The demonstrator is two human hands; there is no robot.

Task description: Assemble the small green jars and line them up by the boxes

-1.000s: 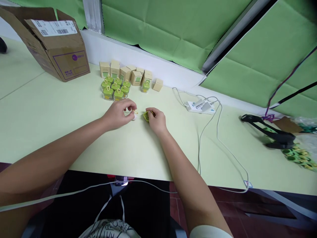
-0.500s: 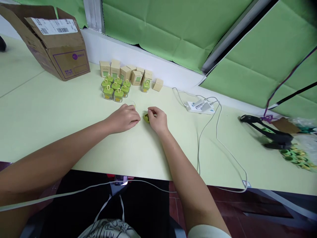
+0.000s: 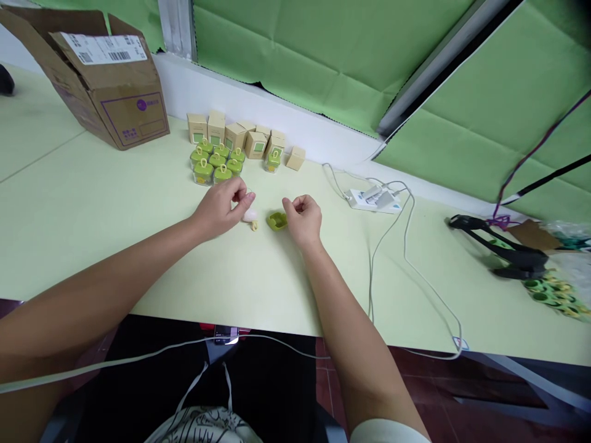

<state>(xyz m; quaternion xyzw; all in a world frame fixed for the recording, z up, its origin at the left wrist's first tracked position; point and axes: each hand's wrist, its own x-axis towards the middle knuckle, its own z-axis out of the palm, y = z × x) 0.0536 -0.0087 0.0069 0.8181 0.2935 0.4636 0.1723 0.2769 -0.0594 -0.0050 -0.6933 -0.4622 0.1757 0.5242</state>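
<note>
My left hand (image 3: 226,206) is over the table with thumb and fingers pinched together; whatever is in the pinch, if anything, is hidden. Just under its fingertips lies a small pale pinkish piece (image 3: 250,215), partly covered by the hand, beside a yellow loop (image 3: 253,226). A green lid (image 3: 277,221) rests on the table between the hands, its hollow side facing up. My right hand (image 3: 305,220) is at the lid's right edge, fingers curled and thumb against them. I cannot make out anything in that pinch.
Behind my left hand stand several clear jars with green lids (image 3: 217,161), and one more jar (image 3: 273,161) to their right. Small cardboard boxes (image 3: 255,145) line the wall. A large carton (image 3: 133,117) is at left, a power strip (image 3: 373,200) with cables at right, then a black stand (image 3: 503,246).
My hands have drawn apart, the left up and leftward, the right slightly rightward. The green lid is now more exposed, and the pale piece and yellow loop have come into sight.
</note>
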